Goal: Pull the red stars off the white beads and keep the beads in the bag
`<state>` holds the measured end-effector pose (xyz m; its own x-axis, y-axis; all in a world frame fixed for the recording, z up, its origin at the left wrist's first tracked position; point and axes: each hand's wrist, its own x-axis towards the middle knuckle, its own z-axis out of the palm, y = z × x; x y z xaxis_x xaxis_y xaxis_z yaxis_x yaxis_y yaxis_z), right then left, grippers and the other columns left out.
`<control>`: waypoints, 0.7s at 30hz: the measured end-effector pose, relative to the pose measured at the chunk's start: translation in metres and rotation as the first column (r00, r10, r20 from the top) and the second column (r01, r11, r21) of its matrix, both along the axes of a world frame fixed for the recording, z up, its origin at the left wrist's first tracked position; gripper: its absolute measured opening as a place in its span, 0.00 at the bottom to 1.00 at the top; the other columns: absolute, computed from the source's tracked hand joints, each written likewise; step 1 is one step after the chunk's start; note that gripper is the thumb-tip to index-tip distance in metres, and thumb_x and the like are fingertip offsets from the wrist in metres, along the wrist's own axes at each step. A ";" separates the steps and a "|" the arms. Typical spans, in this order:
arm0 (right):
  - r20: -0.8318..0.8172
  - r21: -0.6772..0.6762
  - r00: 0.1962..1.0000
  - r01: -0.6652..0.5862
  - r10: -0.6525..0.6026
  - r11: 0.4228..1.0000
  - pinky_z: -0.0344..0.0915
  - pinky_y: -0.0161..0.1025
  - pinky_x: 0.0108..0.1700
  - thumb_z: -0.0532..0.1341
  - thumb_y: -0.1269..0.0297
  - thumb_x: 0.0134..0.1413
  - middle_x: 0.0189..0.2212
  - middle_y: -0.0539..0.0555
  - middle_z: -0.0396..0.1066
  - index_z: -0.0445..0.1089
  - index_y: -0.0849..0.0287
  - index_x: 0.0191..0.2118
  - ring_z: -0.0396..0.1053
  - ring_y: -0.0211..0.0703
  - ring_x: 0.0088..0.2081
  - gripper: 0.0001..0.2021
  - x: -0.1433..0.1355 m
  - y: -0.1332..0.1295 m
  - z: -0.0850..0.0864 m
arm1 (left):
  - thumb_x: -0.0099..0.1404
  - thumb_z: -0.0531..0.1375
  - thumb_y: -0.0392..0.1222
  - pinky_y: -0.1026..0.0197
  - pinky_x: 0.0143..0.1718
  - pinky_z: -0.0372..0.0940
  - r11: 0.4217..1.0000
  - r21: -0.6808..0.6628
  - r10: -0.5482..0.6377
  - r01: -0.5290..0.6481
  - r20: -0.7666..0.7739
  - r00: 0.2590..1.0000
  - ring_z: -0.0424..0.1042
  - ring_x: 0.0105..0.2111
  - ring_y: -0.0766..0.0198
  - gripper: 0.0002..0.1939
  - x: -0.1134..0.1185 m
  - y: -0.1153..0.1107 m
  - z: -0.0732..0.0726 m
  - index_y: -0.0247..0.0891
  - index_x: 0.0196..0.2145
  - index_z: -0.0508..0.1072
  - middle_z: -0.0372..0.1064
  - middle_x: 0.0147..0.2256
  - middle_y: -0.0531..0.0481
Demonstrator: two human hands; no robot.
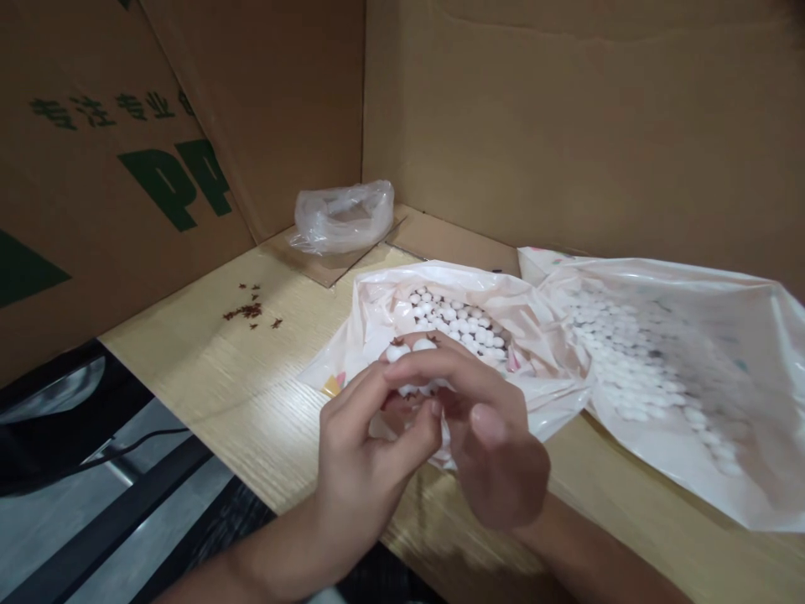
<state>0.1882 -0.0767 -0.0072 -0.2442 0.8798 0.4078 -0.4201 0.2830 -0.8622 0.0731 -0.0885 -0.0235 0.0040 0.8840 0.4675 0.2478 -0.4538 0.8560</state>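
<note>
Both forearms reach up from the bottom edge, wrists bent inward so the hands meet. The left hand (368,461) curls thumb and index finger around white balls (397,352), at least four showing, above the counter (270,403); whether the right hand (503,453), cupped behind them, grips cannot be told. Two bags, one nearer (376,302), one farther right (748,335), hold uncountably many more balls.
</note>
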 end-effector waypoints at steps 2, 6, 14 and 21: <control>0.005 -0.010 1.000 -0.008 0.008 1.000 0.70 0.40 0.45 0.55 0.54 0.60 0.40 0.55 0.67 0.76 0.52 0.48 0.69 0.44 0.42 0.17 0.001 0.000 0.001 | 0.60 0.64 0.33 0.74 0.32 0.63 1.000 -0.007 -0.003 0.003 0.012 1.000 0.65 0.31 0.75 0.10 0.000 0.000 0.000 0.42 0.37 0.67 0.66 0.31 0.59; -0.018 -0.045 1.000 -0.016 0.015 0.999 0.70 0.41 0.42 0.57 0.55 0.58 0.39 0.56 0.66 0.76 0.55 0.46 0.69 0.46 0.41 0.16 0.001 0.002 0.004 | 0.60 0.63 0.33 0.73 0.30 0.62 1.000 -0.021 -0.002 0.002 0.032 0.999 0.65 0.29 0.75 0.08 0.001 -0.001 -0.001 0.42 0.35 0.67 0.65 0.29 0.59; 0.053 -0.010 0.998 0.037 -0.037 0.999 0.68 0.40 0.39 0.55 0.54 0.60 0.37 0.55 0.66 0.76 0.54 0.45 0.68 0.44 0.39 0.16 0.000 0.000 0.004 | 0.61 0.63 0.32 0.73 0.28 0.60 0.999 0.001 0.036 -0.036 0.014 0.999 0.64 0.28 0.75 0.08 0.001 -0.001 -0.004 0.41 0.34 0.66 0.64 0.29 0.59; 0.063 -0.022 0.997 0.042 -0.040 0.999 0.67 0.40 0.37 0.55 0.54 0.60 0.34 0.55 0.67 0.77 0.54 0.44 0.67 0.44 0.37 0.17 0.001 0.000 0.009 | 0.61 0.62 0.31 0.74 0.30 0.61 0.998 0.055 0.011 -0.012 0.019 1.000 0.65 0.29 0.76 0.08 0.002 0.001 -0.001 0.40 0.35 0.67 0.66 0.29 0.59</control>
